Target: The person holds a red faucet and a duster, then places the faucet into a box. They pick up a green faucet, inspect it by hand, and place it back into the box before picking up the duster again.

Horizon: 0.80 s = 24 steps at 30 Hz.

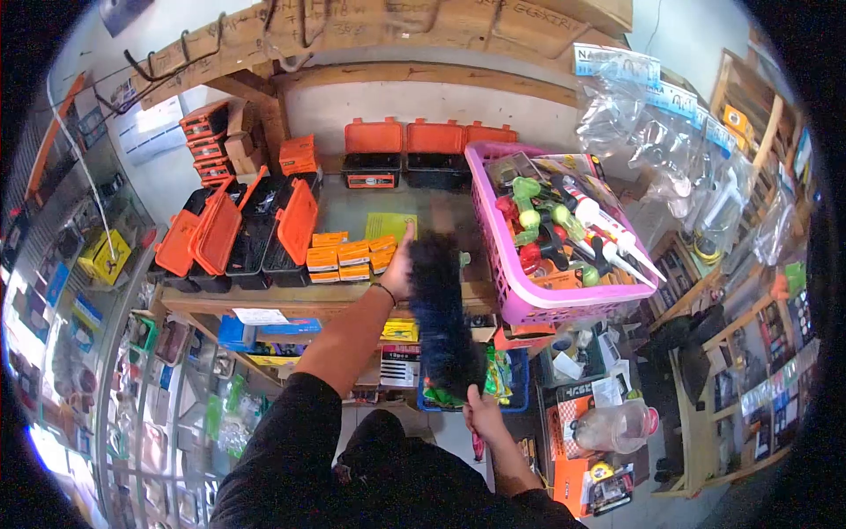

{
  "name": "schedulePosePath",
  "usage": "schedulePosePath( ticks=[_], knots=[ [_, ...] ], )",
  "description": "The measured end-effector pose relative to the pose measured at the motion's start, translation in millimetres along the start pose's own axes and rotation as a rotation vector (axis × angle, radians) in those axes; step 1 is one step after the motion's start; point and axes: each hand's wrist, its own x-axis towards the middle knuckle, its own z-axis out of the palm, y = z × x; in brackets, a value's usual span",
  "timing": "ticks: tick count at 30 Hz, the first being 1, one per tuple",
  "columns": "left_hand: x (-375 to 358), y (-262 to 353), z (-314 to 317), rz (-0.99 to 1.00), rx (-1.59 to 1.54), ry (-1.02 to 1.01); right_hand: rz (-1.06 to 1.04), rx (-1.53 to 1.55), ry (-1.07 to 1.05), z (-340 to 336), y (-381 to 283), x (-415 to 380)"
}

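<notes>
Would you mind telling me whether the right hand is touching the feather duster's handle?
Touching. The head view shows the right hand wrapped around the lower end of the dark feather duster, fingers closed on it with no gap.

Person wears a black top w/ short sleeves; the left sleeve ends approx. at the elbow, forearm bare below it. Thin dark band round the left wrist, just under the left hand (398, 271). Right arm bare from the sleeve edge down to the right hand (484, 414), no watch or ring visible there. Dark trousers below, fabric plain, no logos or print.
</notes>
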Motion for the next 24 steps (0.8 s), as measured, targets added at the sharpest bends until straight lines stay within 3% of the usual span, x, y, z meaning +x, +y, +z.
schedulePosePath(
  ticks=[2,5,7,9,11,13,14,17,21,24],
  knots=[
    [3.4,-2.5,-5.5,0.145,0.261,-0.007,0.090,0.180,-0.080,-2.4,-16.1,-8.0],
    [2.1,0.2,-6.9,0.094,0.129,-0.020,0.146,-0.081,-0.142,4.7,-22.2,-13.1],
    [-1.2,-2.1,-3.4,0.058,-0.020,-0.040,0.124,-0.007,-0.118,3.0,-21.5,-12.5],
    [3.7,-2.9,-7.3,0.109,0.103,0.001,0.077,0.153,-0.107,-1.1,-14.9,-5.9],
    [3.8,-3.0,-10.1,0.156,0.268,0.035,0.121,0.064,-0.127,1.8,-15.1,-8.0],
    [1.6,1.1,-8.9,0.088,0.155,-0.004,0.096,-0.043,-0.184,7.5,-30.2,-18.0],
    [-0.5,2.3,-5.5,0.021,0.045,-0.045,0.098,-0.040,-0.182,6.7,-29.5,-18.6],
    [1.1,-2.5,-4.1,0.108,0.154,0.038,0.150,0.217,-0.088,6.1,-24.8,-12.8],
    [2.7,-1.5,-3.7,0.105,0.215,0.070,0.125,-0.065,-0.160,14.1,-19.3,-18.1],
    [5.6,1.2,-6.7,0.020,0.112,-0.010,0.109,0.094,-0.105,10.6,-21.0,-17.0]
  ],
)
